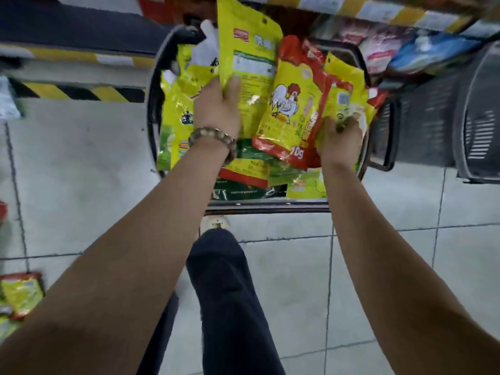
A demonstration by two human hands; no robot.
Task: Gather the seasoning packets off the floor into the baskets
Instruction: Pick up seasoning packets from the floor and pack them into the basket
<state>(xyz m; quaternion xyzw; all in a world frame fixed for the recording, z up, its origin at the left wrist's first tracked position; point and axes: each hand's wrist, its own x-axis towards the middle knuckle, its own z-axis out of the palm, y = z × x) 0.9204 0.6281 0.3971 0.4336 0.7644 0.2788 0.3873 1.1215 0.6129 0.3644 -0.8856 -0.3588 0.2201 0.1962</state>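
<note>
A dark basket (266, 207) on the floor ahead of me is full of yellow, red and green seasoning packets. My left hand (217, 109), with a bead bracelet on the wrist, grips the lower edge of a tall yellow packet (247, 50) held upright over the basket. My right hand (339, 140) holds the bottom of yellow-and-red packets (342, 90) at the basket's right side. A red-and-yellow rooster packet (290, 104) leans between the two hands. More packets (20, 293) lie on the floor at the far left.
A second dark basket (479, 109) stands to the right. A store shelf (392, 12) with price strips and bagged goods runs along the top. Black-and-yellow hazard tape (81, 92) marks a step at the left. My dark-trousered leg (232, 293) and shoe are below the basket, on grey tiles.
</note>
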